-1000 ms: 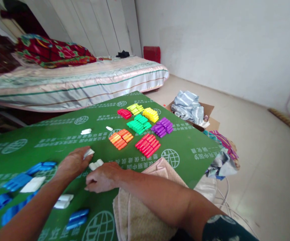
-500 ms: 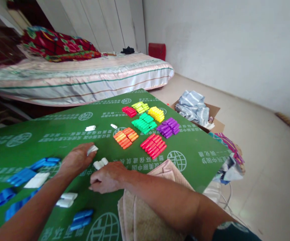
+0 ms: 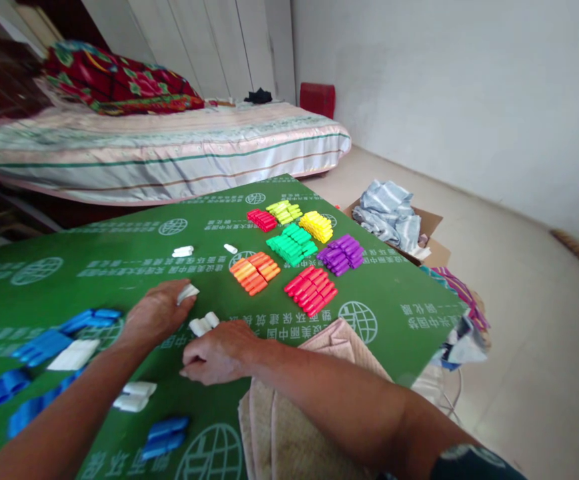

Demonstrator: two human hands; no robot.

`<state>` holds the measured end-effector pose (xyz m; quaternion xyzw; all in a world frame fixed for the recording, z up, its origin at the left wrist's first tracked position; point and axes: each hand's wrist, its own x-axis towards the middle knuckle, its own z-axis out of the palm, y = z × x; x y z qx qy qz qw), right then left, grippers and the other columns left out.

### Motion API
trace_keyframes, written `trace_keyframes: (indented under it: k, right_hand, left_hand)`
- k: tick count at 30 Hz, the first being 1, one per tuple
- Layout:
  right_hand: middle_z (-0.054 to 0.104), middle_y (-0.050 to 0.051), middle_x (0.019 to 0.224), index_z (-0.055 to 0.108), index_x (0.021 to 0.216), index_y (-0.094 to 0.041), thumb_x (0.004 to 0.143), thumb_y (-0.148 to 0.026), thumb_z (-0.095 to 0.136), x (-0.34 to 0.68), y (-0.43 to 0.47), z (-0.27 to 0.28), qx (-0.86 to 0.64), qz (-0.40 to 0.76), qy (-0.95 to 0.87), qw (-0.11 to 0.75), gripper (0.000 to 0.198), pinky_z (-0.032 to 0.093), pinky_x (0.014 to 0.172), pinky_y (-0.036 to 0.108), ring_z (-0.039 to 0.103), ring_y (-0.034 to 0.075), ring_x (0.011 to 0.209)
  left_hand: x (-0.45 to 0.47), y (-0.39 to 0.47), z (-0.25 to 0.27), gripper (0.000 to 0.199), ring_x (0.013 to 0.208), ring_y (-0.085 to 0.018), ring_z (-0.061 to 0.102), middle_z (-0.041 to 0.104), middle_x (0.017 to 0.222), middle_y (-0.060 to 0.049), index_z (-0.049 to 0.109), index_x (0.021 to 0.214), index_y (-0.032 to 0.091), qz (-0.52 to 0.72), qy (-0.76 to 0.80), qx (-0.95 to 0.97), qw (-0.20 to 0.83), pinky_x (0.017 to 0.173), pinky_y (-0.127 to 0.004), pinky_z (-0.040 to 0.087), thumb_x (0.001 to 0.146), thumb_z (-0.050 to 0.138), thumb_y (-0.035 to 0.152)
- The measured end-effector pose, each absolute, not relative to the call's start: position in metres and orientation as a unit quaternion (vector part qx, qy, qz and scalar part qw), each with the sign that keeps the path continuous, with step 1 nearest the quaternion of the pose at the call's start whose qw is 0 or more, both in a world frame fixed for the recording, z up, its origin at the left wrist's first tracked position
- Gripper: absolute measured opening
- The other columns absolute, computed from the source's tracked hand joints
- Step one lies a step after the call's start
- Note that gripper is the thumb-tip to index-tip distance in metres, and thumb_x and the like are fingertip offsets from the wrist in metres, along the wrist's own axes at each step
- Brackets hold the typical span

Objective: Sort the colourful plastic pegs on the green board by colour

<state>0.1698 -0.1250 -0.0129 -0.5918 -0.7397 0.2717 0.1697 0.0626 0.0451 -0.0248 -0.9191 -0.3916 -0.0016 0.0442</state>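
My left hand (image 3: 162, 310) is closed on short white plastic tubes (image 3: 188, 293) that stick out between thumb and fingers, just over the green table. To its right, my right hand (image 3: 219, 353) is curled shut near the tabletop; what its fingers hold, if anything, is hidden. Another few white tubes (image 3: 204, 324) show right behind its knuckles, and I cannot tell whether it touches them. Beneath my left forearm lie more white tubes (image 3: 134, 396) and a white row (image 3: 74, 355). Blue tubes (image 3: 44, 347) are around that row, with another blue cluster (image 3: 165, 437) near the front.
Sorted bundles in orange (image 3: 254, 272), red (image 3: 310, 291), green (image 3: 292, 244), purple (image 3: 340, 255) and yellow (image 3: 316, 227) fill the table's middle right. A beige folded cloth (image 3: 289, 427) lies under my right arm. A cardboard box (image 3: 432, 227) of fabric stands beyond the right edge.
The whole view has shifted slightly, so everything sits a little further right. Both hands keep nearly the same place and grip over the table.
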Motion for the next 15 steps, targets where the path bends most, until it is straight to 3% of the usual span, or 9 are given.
trace_keyframes:
  k: [15]
  right_hand:
    - [0.073, -0.002, 0.083, 0.07, 0.086, -0.027, 0.086, -0.041, 0.049, 0.156, -0.133, -0.025, -0.616, 0.22, -0.725, 0.217, 0.025, 0.042, 0.063, 0.026, 0.066, 0.017, 0.078]
  left_hand:
    - [0.064, 0.037, -0.013, 0.051, 0.12, -0.023, 0.052, 0.059, 0.126, -0.012, 0.054, 0.123, 0.012, -0.02, -0.393, -0.919, 0.033, 0.103, -0.031, 0.039, 0.084, 0.04, 0.041]
